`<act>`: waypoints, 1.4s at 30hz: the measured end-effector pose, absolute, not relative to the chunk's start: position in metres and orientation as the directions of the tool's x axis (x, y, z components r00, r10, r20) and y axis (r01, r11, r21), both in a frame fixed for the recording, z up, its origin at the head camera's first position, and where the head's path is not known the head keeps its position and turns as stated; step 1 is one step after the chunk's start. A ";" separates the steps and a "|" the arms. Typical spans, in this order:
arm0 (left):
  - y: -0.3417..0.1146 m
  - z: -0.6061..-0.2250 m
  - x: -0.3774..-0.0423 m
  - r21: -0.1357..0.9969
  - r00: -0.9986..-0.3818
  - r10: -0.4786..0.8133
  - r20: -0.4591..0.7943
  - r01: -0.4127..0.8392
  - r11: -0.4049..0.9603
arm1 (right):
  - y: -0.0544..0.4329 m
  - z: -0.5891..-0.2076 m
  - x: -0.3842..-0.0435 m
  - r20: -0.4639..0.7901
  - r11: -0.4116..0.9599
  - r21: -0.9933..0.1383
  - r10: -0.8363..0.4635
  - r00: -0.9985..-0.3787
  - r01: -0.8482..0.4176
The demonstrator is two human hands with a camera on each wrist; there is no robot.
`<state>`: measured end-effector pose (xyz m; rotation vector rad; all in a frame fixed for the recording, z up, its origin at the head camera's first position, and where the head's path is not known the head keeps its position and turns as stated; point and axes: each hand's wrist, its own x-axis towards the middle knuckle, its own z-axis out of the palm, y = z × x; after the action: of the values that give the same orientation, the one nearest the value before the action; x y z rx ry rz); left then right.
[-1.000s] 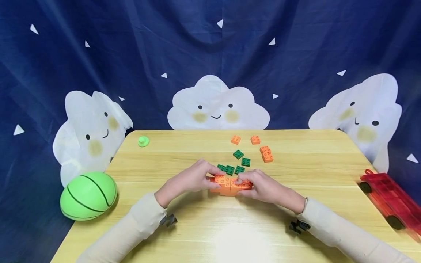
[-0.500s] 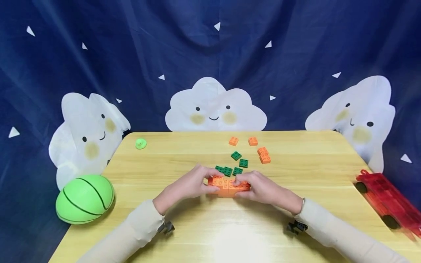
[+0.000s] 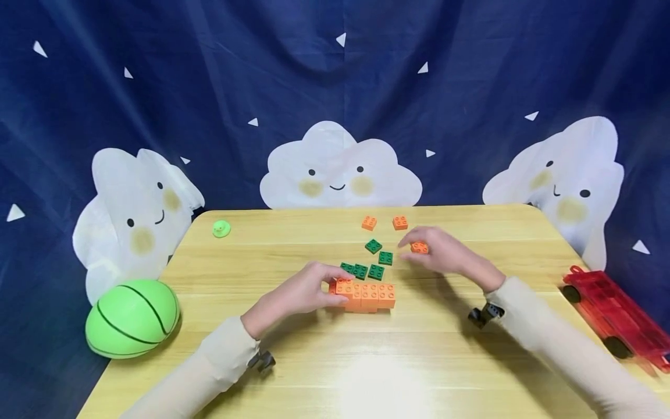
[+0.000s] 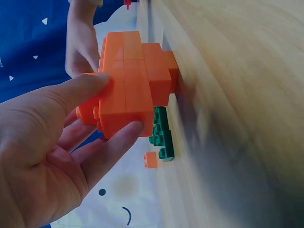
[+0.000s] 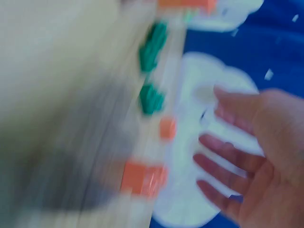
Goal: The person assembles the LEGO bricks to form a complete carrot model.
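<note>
My left hand [image 3: 309,288] grips the left end of an assembled block of orange building bricks [image 3: 373,295] on the table. In the left wrist view its thumb and fingers lie on either side of the stacked orange bricks [image 4: 124,92], which are stepped toward the tabletop. My right hand [image 3: 445,251] is apart from that block, over loose orange bricks [image 3: 419,247] at the right. Its fingers are spread with nothing between them, as the blurred right wrist view also shows. The hand partly hides those bricks in the head view.
Several green bricks [image 3: 376,272] lie just behind the block. Two orange bricks [image 3: 369,223] sit near the back edge. A small green duck [image 3: 221,228] stands back left, a green ball [image 3: 132,319] at the left edge, and a red toy car [image 3: 617,317] at the right edge.
My right hand has let go of the orange block and moved back and to the right, over the loose orange bricks. The left hand keeps its grip at the left end.
</note>
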<state>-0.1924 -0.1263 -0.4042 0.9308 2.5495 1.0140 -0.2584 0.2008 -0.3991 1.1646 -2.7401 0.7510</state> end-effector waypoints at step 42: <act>-0.127 -0.403 -0.192 0.668 -0.771 0.637 0.012 0.480 0.568 | 0.160 -0.397 -0.212 0.460 0.343 -0.445 -0.705 -0.539 -0.827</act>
<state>-0.1922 -0.1272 -0.4029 0.9319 2.5710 0.9913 -0.2124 0.1604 -0.3970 1.3969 -2.4156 0.9713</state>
